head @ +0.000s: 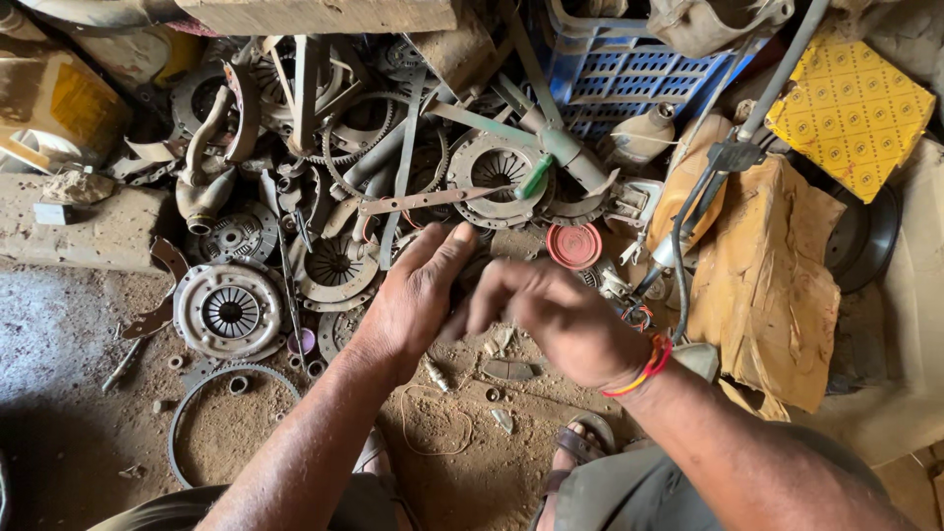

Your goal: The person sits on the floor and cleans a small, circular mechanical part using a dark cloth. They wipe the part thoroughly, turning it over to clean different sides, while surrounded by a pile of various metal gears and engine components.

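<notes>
- Right hand [560, 320]: hovering over the dirt floor [79, 423], fingers [492, 295] curling inward and blurred with motion; whether they are pinching anything I cannot tell.
- Left hand [418, 290]: lying just beside the right, fingers [447, 246] pressed together and stretching forward, thumb side meeting the right fingertips.
- Dark small part [470, 273]: sitting between the two sets of fingers, mostly hidden; its kind is not readable. Judgement: the work is going best with the left fingers bracing it steady while the right fingers are turning or pulling, kept low over the floor so a dropped piece is not getting lost in the scrap.
- Small bolts and scraps [501, 344]: lying just under the fingers.
- Clutch pressure plate [228, 311]: resting left of the fingers, apart.
- Red round cap [574, 246]: lying just beyond the right fingers.
- Blue plastic crate [629, 74]: standing well beyond the fingers, behind the scrap heap.
</notes>
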